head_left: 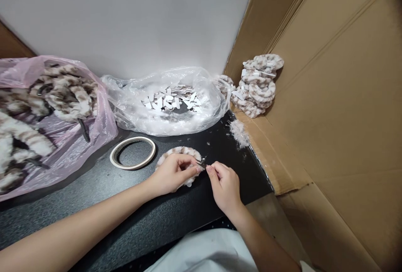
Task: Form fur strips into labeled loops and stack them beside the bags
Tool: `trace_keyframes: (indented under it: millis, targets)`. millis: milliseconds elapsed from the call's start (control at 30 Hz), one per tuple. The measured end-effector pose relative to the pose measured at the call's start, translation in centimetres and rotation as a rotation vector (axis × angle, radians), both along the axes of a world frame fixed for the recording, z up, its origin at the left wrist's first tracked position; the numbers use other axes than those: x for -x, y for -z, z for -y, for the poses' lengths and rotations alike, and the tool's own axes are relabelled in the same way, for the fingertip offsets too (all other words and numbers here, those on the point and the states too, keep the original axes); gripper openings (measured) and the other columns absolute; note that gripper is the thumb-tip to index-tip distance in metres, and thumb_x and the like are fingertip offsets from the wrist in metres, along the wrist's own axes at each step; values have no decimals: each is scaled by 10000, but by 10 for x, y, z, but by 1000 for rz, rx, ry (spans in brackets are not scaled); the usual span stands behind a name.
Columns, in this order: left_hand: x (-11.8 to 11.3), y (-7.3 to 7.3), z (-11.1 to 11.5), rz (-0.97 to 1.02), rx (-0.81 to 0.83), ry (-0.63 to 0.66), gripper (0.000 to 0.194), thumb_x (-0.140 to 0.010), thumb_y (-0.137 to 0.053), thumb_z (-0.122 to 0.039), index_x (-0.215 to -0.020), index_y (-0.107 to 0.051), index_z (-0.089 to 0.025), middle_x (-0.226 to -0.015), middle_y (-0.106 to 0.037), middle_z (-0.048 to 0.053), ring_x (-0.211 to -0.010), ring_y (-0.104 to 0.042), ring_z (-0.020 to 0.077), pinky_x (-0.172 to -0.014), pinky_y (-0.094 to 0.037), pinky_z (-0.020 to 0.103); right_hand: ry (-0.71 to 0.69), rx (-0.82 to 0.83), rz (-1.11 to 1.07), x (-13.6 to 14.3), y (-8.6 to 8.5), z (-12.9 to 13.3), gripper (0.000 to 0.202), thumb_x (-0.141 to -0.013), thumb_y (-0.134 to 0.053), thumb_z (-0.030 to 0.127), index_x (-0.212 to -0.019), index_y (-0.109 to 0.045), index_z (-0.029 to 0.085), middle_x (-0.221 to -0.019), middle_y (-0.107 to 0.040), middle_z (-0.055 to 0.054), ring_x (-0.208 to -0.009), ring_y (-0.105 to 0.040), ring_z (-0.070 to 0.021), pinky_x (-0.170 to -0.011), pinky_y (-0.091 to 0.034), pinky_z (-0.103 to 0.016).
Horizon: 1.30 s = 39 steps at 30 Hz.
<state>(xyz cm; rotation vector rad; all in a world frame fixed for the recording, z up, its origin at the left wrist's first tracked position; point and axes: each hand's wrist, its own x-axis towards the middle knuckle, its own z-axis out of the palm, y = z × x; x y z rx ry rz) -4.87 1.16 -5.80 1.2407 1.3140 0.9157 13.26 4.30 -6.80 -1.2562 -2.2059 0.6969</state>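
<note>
A fluffy white-and-brown ring (182, 151) lies on the dark speckled table, partly covered by my left hand (176, 172). The left fingers are closed on the ring's right side, where a small dark strip (201, 163) sticks out. My right hand (223, 184) is closed, its thumb and forefinger pinching the other end of that strip. Between them the fingertips hide part of the strip. Just left of the ring, a roll of white tape (113, 160) lies flat.
A pink plastic bag (106, 117) with several fluffy pieces is at the left. Behind the tape, a clear bag (132, 115) holds white tags. Stacked fluffy rings (257, 88) and loose fluff (239, 133) lie near the cardboard (339, 96) at right.
</note>
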Motion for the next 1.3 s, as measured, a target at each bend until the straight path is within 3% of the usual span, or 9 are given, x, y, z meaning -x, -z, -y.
trace_keyframes:
  millis: [267, 600, 1300]
  targets:
    - [-3, -4, -2, -69, -19, 125, 309, -837, -595, -381, -655, -582, -132, -555, -474, -32, -517, -396, 75, -479, -296, 181, 175, -58, 55, -3, 6, 20, 460, -995, -361, 418, -605, -449, 190, -574, -537, 15, -543, -430, -133, -606, -234, -267]
    - [-12, -6, -2, -161, -15, 85, 305, -851, -566, -395, -735, -669, -133, -574, -534, -23, -502, -453, 87, -469, -312, 193, 265, -118, 70, -2, 6, 23, 470, -989, -369, 422, -589, -453, 192, -563, -555, 3, -531, -431, -145, -584, -223, -263]
    - [-14, -5, -3, -94, -76, 87, 253, -837, -578, -331, -701, -663, -136, -553, -509, -32, -487, -426, 73, -445, -305, 174, 235, -105, -14, -4, 8, 21, 484, -980, -394, 435, -570, -432, 181, -521, -480, 34, -504, -387, -113, -583, -235, -260]
